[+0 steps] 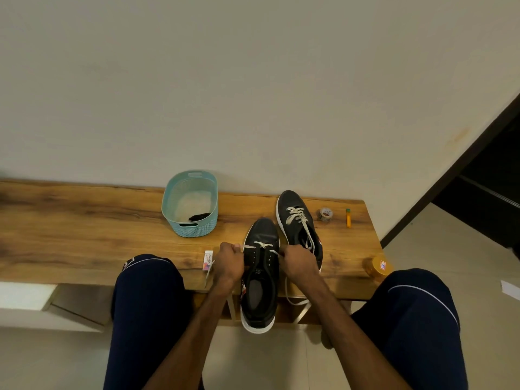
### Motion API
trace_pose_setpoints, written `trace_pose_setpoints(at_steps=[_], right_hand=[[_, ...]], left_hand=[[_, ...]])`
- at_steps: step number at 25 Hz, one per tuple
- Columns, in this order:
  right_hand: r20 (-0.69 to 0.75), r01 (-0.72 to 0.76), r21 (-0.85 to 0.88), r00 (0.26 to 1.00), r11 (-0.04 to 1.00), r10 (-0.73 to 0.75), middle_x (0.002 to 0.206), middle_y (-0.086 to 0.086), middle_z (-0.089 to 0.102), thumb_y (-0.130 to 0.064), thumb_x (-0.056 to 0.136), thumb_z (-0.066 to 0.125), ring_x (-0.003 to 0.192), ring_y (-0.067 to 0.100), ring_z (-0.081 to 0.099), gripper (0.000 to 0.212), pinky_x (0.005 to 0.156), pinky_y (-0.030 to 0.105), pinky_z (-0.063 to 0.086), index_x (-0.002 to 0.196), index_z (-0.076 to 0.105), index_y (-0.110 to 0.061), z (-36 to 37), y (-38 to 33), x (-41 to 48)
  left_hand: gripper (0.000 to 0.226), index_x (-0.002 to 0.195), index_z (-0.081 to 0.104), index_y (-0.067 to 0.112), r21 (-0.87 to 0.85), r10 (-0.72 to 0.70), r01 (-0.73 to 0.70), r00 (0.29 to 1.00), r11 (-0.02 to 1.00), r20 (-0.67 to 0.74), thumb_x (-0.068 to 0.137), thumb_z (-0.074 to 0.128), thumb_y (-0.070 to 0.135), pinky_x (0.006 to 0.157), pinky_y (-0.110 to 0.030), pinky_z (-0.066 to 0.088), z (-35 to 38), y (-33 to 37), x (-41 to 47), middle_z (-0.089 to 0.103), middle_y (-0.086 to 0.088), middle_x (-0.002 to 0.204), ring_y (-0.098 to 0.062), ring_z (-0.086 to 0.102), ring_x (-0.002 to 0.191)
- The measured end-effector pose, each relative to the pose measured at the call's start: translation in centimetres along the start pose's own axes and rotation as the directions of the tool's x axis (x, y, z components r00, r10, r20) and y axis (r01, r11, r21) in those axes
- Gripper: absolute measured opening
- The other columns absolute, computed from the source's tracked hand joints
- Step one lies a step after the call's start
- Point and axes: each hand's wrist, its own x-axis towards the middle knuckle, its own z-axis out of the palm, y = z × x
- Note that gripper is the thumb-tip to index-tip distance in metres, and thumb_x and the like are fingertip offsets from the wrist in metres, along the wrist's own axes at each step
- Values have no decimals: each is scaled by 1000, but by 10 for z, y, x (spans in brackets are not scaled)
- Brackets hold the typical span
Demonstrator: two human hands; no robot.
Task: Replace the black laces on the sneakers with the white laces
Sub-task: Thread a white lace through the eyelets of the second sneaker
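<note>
Left hand (pixel 229 263) and right hand (pixel 298 263), curled tight, each grip a white lace (pixel 263 244) end on near sneaker (pixel 263 230).

One view: a wide-angle camera worn on the head of a seated person, facing forward and down. Nearest the lens, the left knee (pixel 149 280) and right knee (pixel 419 294) occupy the lower left and lower right of the frame. The forearms (pixel 194 333) rise from the bottom edge to the left hand (pixel 228 263) and right hand (pixel 300 264) at lower centre. The surface (pixel 84 226) crosses the middle band, farther off. The wall (pixel 253 80) fills the upper half, the floor (pixel 253 364) the bottom edge
</note>
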Motion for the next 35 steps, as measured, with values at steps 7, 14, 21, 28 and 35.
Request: trace_pose_setpoints(at_steps=[7, 14, 21, 28, 35], right_hand=[[-11, -62, 171, 998, 983, 65, 103, 9, 67, -33, 102, 48, 95, 26, 64, 29, 79, 34, 51, 113, 63, -11, 1, 8, -8], [-19, -24, 384, 999, 923, 34, 99, 11, 68, -15, 99, 47, 90, 25, 64, 17, 75, 36, 48, 109, 57, -6, -40, 13, -4], [-126, 124, 743, 991, 658, -45, 78, 1, 75, -3, 86, 72, 73, 6, 71, 8, 67, 18, 54, 93, 71, -8, -29, 8, 16], [-187, 219, 609, 974, 763, -131, 99, -4, 74, -12, 89, 72, 93, 2, 66, 12, 84, 16, 51, 100, 76, -14, 15, -7, 23], [-253, 257, 635, 960, 728, -119, 86, -6, 69, -7, 82, 73, 81, 4, 67, 21, 77, 27, 57, 96, 62, -18, 26, -12, 21]], left_hand=[[27, 116, 49, 9, -107, -77, 76, 997, 991, -1, 102, 45, 32, 77, -39, 56, -2, 2, -1, 65, -5, 105, -24, 65, 89], [43, 123, 52, 19, 288, 197, -216, 976, 933, 93, 92, 60, 48, 76, -30, 43, -8, 20, -29, 50, -2, 127, -20, 55, 110], [31, 111, 64, 17, 355, 272, -324, 943, 877, 190, 92, 61, 42, 77, -28, 52, -5, 19, -23, 60, 2, 108, -13, 61, 92], [22, 104, 71, 13, 201, 207, -239, 964, 950, 167, 97, 51, 17, 64, -30, 50, -5, 12, -10, 69, -4, 84, -17, 64, 75], [24, 94, 70, 14, 105, 173, -191, 971, 976, 164, 100, 47, 19, 60, -34, 52, -2, 9, -8, 67, -4, 75, -20, 65, 67]])
